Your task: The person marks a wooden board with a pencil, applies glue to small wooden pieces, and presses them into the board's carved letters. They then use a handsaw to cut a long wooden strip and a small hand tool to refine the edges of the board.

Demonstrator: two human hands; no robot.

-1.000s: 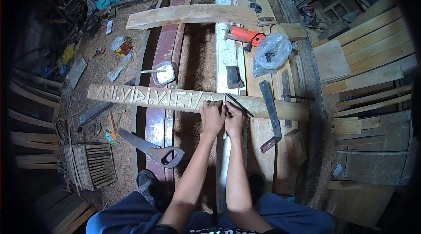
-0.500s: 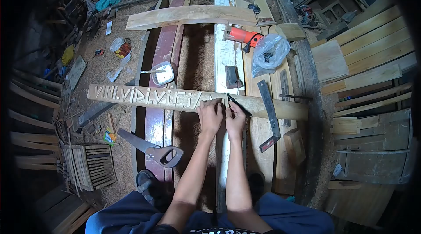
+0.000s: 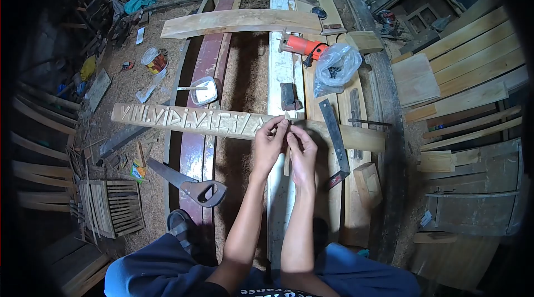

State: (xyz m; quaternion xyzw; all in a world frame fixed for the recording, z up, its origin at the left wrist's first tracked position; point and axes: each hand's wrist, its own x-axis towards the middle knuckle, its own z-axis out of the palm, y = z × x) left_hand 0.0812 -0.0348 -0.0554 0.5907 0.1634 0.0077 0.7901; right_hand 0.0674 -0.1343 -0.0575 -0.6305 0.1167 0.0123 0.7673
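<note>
A long wooden board lies across the bench, with raised strip letters reading along its left part. Over the board, my left hand pinches a thin wooden strip near its upper end. The strip stands nearly lengthwise to my view, its lower end hanging between my wrists. My right hand is closed, its fingertips gripping the same strip just beside the left fingers. What lies directly under my fingertips is hidden.
A handsaw and a plastic tub with a stick are on the left. To the right lie a metal square, a dark block, a red power tool and a plastic bag. A curved plank spans the far side.
Both hands have lifted off the board and come together around the strip, the left turning upward. The dark tool by the right hand no longer shows.
</note>
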